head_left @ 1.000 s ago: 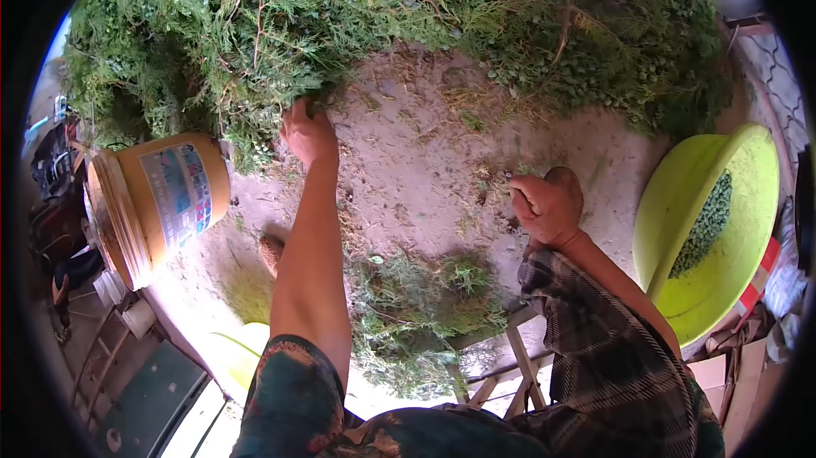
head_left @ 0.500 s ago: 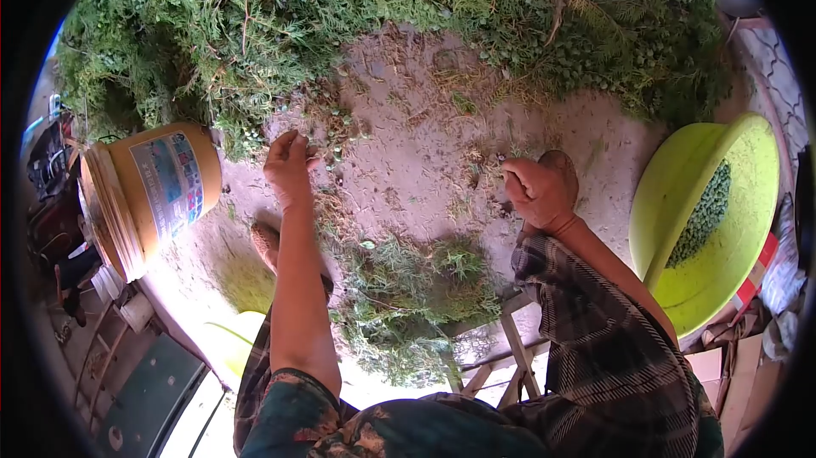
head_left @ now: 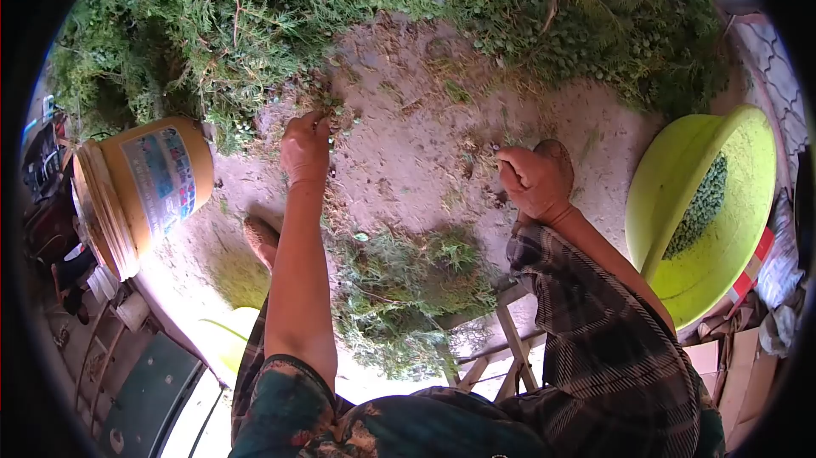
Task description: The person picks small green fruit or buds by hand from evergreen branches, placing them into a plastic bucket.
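Note:
My left hand (head_left: 306, 150) reaches down to the ground with its fingers pinched together. Its fingertips are at a patch of brown and green litter (head_left: 338, 115) with small green cones in it; whatever they hold is too small to make out. Over my right shoe, my right hand (head_left: 537, 188) is closed, thumb against the curled fingers, and its inside is hidden. Beyond both hands lies a big heap of evergreen branches (head_left: 280, 25). Between my legs is a smaller pile of green sprigs (head_left: 399, 279).
To the right stands a tilted lime-green basin (head_left: 722, 271) with small green cones (head_left: 702, 203) inside. A yellow bucket (head_left: 168, 178) with a label lies on its side at left. Wooden stool legs (head_left: 515, 339) are below me; cardboard (head_left: 739, 373) lies at lower right.
My left hand has moved a little right and away from me, down to the litter, its fingers now pinched at the ground. My right hand stays closed in nearly the same place.

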The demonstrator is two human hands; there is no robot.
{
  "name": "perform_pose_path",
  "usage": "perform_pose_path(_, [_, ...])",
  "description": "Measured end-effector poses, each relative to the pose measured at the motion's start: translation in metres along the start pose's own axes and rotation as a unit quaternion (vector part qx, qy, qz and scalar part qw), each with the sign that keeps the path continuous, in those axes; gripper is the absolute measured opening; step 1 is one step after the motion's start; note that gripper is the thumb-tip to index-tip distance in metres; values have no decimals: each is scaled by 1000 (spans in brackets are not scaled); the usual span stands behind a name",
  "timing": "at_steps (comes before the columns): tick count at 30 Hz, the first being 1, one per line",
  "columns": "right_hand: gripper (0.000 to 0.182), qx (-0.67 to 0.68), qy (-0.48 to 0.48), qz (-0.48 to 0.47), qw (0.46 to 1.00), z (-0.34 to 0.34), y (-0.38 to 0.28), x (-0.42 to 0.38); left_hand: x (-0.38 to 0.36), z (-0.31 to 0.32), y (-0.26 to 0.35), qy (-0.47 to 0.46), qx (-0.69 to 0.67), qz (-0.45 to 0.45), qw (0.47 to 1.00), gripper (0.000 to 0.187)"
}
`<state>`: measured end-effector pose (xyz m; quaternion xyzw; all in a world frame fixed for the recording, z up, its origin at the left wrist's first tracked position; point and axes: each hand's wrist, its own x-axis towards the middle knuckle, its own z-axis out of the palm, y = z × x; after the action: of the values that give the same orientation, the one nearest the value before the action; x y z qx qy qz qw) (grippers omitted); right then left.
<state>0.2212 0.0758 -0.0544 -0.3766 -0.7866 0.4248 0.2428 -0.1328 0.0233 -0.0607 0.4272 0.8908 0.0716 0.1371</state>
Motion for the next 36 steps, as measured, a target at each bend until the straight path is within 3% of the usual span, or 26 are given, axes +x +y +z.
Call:
perform_pose_path(7, [20, -24, 14, 5, 1000, 5, 1, 0, -9, -8, 11, 5, 52, 14, 999, 17])
perform_pose_path(8, [19, -29, 16, 11, 999, 4, 0, 0, -3, 4, -10, 70, 19, 106, 992, 16])
perform_pose_path(9, [19, -28, 16, 7, 999, 3, 1, 0, -1, -3, -8, 75, 20, 105, 991, 16])
perform_pose_path(10, [17, 0, -4, 30, 1000, 2, 2, -1, 1, -10, -6, 52, -234, -39, 970, 17])
perform_pose_path(11, [15, 28, -25, 54, 998, 1, 2, -2, 2, -17, -4, 24, -469, -180, 865, 17])
perform_pose_path(12, [15, 27, -25, 52, 998, 2, 0, 0, 4, -24, -3, 33, -575, -227, 785, 19])
perform_pose_path(13, [14, 1, -8, 54, 999, 4, -2, 1, 6, -23, -10, 35, -576, -227, 784, 19])
perform_pose_path(15, [14, -24, 7, 53, 998, 4, -4, 2, 11, -16, -30, 8, -732, -223, 644, 23])
perform_pose_path(16, [13, -21, 2, 58, 998, 3, -5, 3, 14, -12, -37, 10, -733, -222, 643, 23])
perform_pose_path(18, [12, -19, -2, 59, 998, 1, -6, 2, 22, -7, -41, 29, -598, -242, 763, 27])
perform_pose_path(19, [12, -30, -14, 67, 997, 1, -6, 1, 24, -7, -38, 30, -601, -238, 763, 27])
perform_pose_path(20, [12, -41, -21, 73, 996, 1, -7, 1, 25, -8, -35, 15, -438, -209, 874, 28])
perform_pose_path(21, [12, -43, -10, 60, 997, 0, -6, 0, 32, -13, -28, 8, -260, -168, 951, 29])
perform_pose_path(22, [13, -39, -18, 64, 997, 0, -4, -2, 35, -1, -34, 69, -159, -85, 981, 27])
perform_pose_path(23, [13, -34, -29, 68, 997, 2, -4, 1, 37, 11, -41, 131, -51, -7, 990, 26])
perform_pose_path(25, [11, -40, -36, 71, 996, 1, -10, 5, 39, 1, -25, 77, -110, -82, 988, 27])
perform_pose_path(27, [10, -48, -51, 85, 994, 0, -7, 10, 30, -9, -6, 95, -165, -115, 975, 23])
perform_pose_path(28, [15, 128, -107, 231, 959, 3, -1, 10, 22, -18, 7, 88, -212, -146, 962, 21])
perform_pose_path(29, [21, 296, -158, 366, 868, 4, 2, 10, 13, -27, 23, 79, -258, -176, 947, 19])
perform_pose_path(30, [21, 296, -159, 367, 867, 2, -5, 16, -4, -34, 43, 49, -283, -121, 950, 18])
perform_pose_path(32, [35, 542, -141, 433, 707, -1, -31, 35, -50, -25, 72, -24, -316, 27, 948, 20])
perform_pose_path(33, [35, 541, -144, 438, 703, 1, -36, 40, -73, -17, 81, -66, -322, 119, 937, 22])
perform_pose_path(35, [44, 678, -201, 449, 547, 4, -47, 47, -104, -35, 112, -173, -461, 122, 862, 25])
perform_pose_path(36, [39, 640, -191, 494, 557, -5, -67, 55, -107, -36, 109, -162, -411, 118, 889, 28])
